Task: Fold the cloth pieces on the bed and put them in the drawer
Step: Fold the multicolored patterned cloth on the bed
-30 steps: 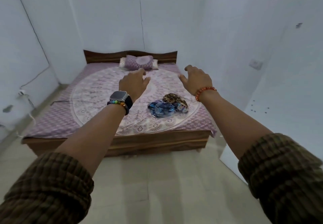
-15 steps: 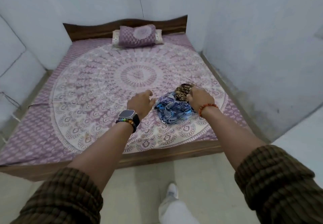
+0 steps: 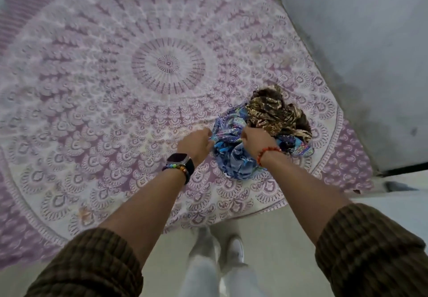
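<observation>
Blue cloth [image 3: 234,153] | left hand [image 3: 196,144], right hand [image 3: 256,140] fingers clamped on it | lift it clear of brown cloth [image 3: 275,113], spread flat on bed [image 3: 115,88].

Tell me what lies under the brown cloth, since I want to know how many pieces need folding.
The brown cloth lies partly on the blue cloth, whose edge shows beneath it, on the bedspread. Both hands grip the blue cloth. Anything further beneath the pile is hidden.

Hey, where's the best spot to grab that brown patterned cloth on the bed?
Probably the brown cloth is best pinched from above at its raised far fold: it lies bunched, its near edge overlapping the blue cloth that both hands hold.
</observation>
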